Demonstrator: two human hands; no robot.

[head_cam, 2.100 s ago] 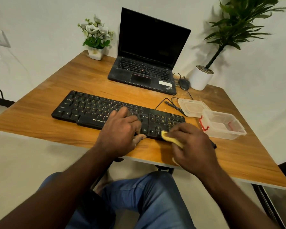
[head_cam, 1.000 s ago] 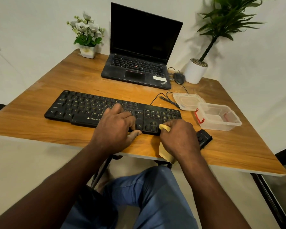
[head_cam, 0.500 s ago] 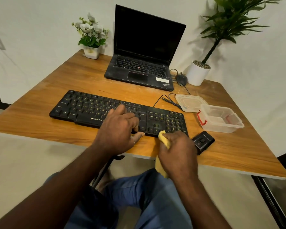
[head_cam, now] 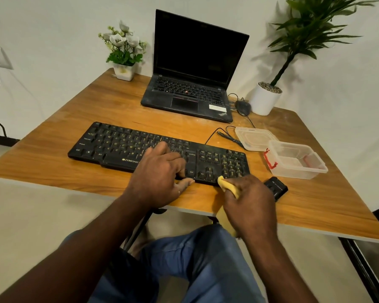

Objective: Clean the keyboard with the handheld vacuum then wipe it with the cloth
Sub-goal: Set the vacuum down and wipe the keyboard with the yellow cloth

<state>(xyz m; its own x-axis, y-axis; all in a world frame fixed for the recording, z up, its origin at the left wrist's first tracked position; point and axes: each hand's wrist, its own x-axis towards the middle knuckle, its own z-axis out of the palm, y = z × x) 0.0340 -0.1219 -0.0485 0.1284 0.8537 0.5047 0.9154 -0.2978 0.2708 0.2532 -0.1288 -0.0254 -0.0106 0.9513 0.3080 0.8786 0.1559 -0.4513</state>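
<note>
A black keyboard (head_cam: 123, 145) lies across the near half of the wooden desk (head_cam: 53, 169). My left hand (head_cam: 160, 173) rests on its middle keys, fingers spread, thumb over the front edge. My right hand (head_cam: 249, 202) grips a yellow cloth (head_cam: 228, 186) at the keyboard's front right corner; part of the cloth hangs below the desk edge. A small black device (head_cam: 276, 188), likely the handheld vacuum, lies on the desk just right of my right hand.
An open black laptop (head_cam: 190, 92) stands behind the keyboard, with a mouse (head_cam: 242, 107) beside it. A clear plastic box (head_cam: 295, 160) and its lid (head_cam: 255, 137) sit at the right. A flower pot (head_cam: 124, 72) and a potted plant (head_cam: 265, 101) stand at the back.
My right hand with the cloth has slid from the number pad toward the keyboard's front right corner and off its edge. My left hand has stayed on the keys.
</note>
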